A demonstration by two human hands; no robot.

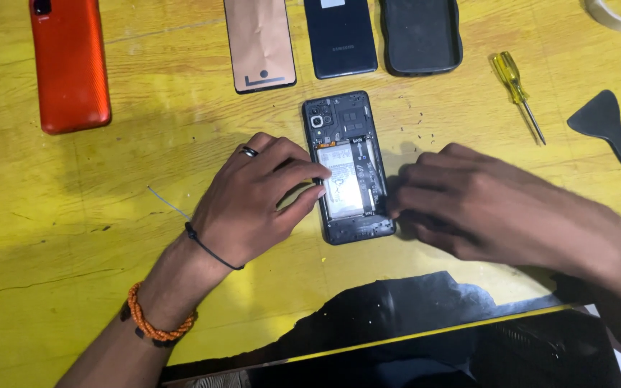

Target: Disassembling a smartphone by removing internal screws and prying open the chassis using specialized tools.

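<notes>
Both hands (260,197) (461,197) seemingly flanking opened phone (346,169)

Scratched yellow wooden tabletop (145,144), worn black patch at near edge (397,309), even light

an orange phone (70,65), black case (420,34) and yellow screwdriver (516,85) lie apart on the table.

An opened phone (348,167) with its back off lies on the yellow bench (145,144), battery showing. The left hand (253,201) rests against its left edge, fingers (303,188) touching the frame; the right hand (468,205) presses at its right edge. A yellow screwdriver (516,85) lies near, and a red phone (70,63) well apart.
</notes>
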